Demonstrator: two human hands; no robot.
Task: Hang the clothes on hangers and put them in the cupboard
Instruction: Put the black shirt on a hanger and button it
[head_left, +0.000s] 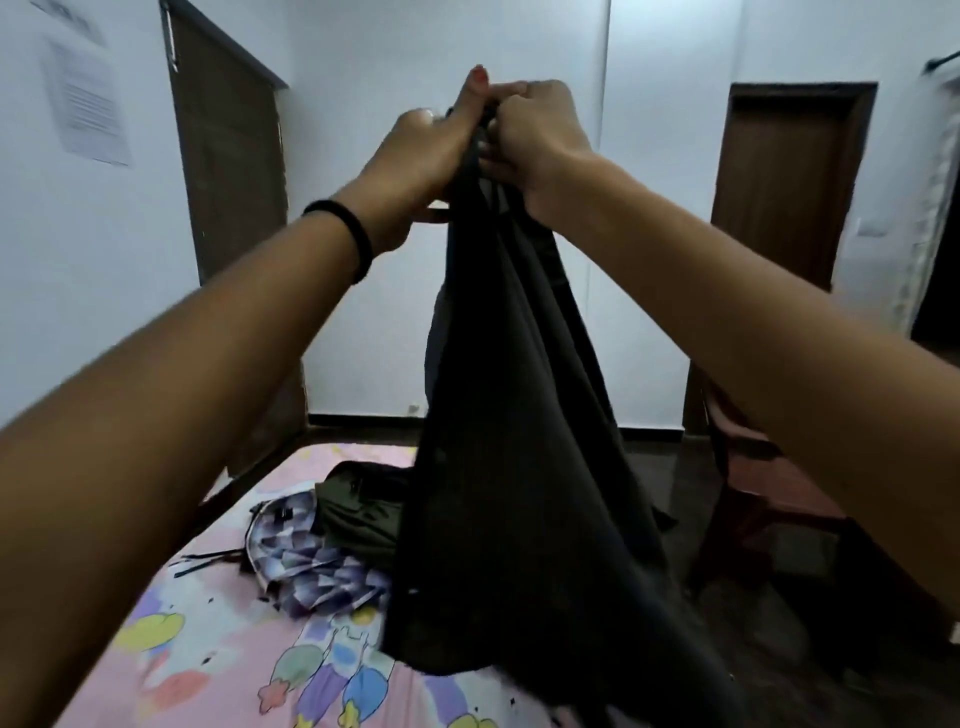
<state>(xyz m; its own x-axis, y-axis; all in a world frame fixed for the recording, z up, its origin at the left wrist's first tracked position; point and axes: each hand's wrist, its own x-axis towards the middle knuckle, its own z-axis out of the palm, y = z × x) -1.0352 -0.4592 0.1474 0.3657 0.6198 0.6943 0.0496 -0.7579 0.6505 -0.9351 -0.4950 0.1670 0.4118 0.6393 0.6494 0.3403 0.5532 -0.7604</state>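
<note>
Left hand (415, 156) curled tight, pinching top edge of black garment (519, 441) | right hand (535, 140) fisted on same bunched edge, knuckles touching left | garment raised at arm's length, long axis vertical, hem down, brushing pink bedsheet (208, 649) | checked (301, 556) and olive clothes (358, 514) heaped on bed behind.

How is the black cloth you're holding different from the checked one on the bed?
The black garment is plain and dark; the checked garment is purple and white. The black one hangs from both hands; the checked one lies crumpled on the bed. Both are clothes.
</note>
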